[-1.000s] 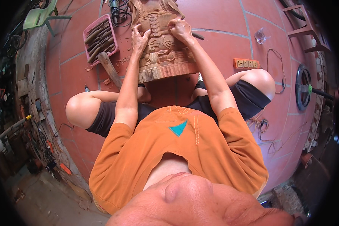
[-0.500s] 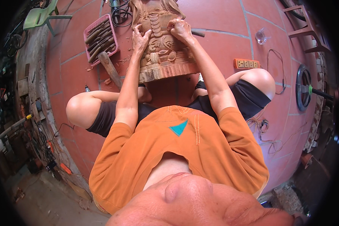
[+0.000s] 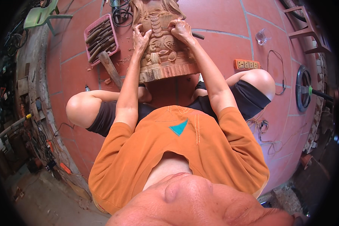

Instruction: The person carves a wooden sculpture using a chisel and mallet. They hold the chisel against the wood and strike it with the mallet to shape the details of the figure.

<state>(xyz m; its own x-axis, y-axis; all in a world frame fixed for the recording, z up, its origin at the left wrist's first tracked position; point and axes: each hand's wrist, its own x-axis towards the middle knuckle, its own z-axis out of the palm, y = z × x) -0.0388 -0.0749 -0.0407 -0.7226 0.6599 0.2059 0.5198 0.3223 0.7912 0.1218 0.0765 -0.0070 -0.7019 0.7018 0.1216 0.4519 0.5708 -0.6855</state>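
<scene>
- head view: a person sits on the red tiled floor (image 3: 222, 22) with a carved wooden piece (image 3: 160, 45) lying between the knees, its far end away from the body.
- the right hand (image 3: 180, 31) is closed around a thin carving tool (image 3: 195, 35), whose handle sticks out just to its right; the tip meets the carving close to the left hand.
- the left hand (image 3: 141, 37) lies spread and flat on the carving, gripping nothing.
- risk, as a judgement: if the tool skids, it could nick the left fingers or gouge the relief.
- a pink tray of chisels (image 3: 101, 37) sits left of the left hand; a careless elbow could scatter it.
</scene>
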